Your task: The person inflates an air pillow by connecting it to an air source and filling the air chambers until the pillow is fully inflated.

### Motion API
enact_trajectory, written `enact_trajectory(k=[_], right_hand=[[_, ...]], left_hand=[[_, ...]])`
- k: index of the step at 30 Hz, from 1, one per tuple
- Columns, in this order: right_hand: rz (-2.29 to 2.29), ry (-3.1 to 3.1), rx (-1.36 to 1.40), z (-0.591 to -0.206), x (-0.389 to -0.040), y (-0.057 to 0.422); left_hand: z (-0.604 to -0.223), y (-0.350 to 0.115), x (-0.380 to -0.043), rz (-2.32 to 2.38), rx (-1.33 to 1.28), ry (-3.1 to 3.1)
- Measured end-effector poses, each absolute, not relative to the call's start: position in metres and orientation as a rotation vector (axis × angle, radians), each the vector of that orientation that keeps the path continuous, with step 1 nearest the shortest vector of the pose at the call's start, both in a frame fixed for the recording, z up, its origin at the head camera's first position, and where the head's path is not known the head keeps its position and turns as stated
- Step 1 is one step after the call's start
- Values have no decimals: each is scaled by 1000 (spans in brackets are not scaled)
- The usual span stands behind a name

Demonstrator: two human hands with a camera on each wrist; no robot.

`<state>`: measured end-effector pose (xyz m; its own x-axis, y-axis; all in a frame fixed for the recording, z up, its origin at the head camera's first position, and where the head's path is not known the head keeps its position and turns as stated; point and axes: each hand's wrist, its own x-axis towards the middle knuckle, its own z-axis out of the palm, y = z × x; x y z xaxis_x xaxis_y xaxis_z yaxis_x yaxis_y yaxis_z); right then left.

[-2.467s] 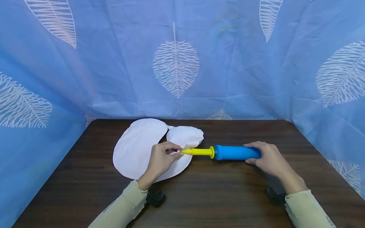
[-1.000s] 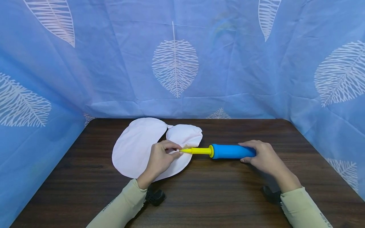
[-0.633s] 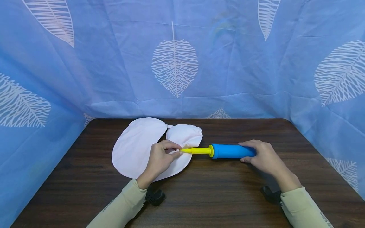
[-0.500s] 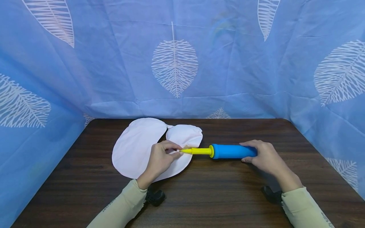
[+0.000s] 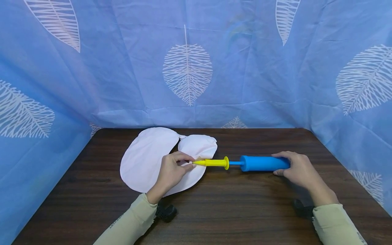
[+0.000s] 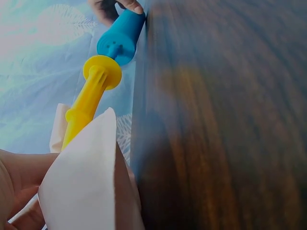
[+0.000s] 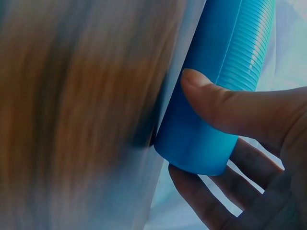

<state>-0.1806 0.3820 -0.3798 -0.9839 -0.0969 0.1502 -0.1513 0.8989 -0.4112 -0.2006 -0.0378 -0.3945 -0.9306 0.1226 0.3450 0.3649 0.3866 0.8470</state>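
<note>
A hand pump has a blue barrel (image 5: pixel 264 163) and a yellow nozzle (image 5: pixel 215 163) with a round flange. Between them a thin blue rod (image 5: pixel 235 163) shows. My right hand (image 5: pixel 298 168) grips the barrel's far end, thumb on one side and fingers on the other, as the right wrist view shows. My left hand (image 5: pixel 174 168) pinches at the nozzle's tip, where it meets a white, rather flat, curved inflatable (image 5: pixel 144 160). The fingertips hide the joint itself. In the left wrist view, a white flap (image 6: pixel 88 175) covers part of that hand.
Everything lies on or just above a dark wood-grain table (image 5: pixel 232 211). A blue curtain (image 5: pixel 245 75) with white leaf prints hangs behind it and along both sides. A black wrist device (image 5: pixel 166 213) sits under the left wrist, another (image 5: pixel 302 207) under the right.
After a slight shift left, my right hand has drawn the blue barrel to the right. A gap with the rod showing has opened at the flange. My left hand and the white inflatable have hardly moved.
</note>
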Motion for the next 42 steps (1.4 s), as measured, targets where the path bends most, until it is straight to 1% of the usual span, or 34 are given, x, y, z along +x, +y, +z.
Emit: enact_trajectory(k=[8, 25, 32, 42], right_hand=[[654, -2953, 72, -381, -177, 403], [644, -2953, 23, -384, -174, 424], [646, -2959, 37, -384, -173, 418], [673, -2922, 154, -381, -183, 389]], left_hand=[[-395, -38, -201, -1560, -422, -2428], [-398, -38, -202, -1585, -403, -2439], [-398, -38, -202, -1593, -408, -2438], [-394, -38, -203, -1603, -409, -2420]])
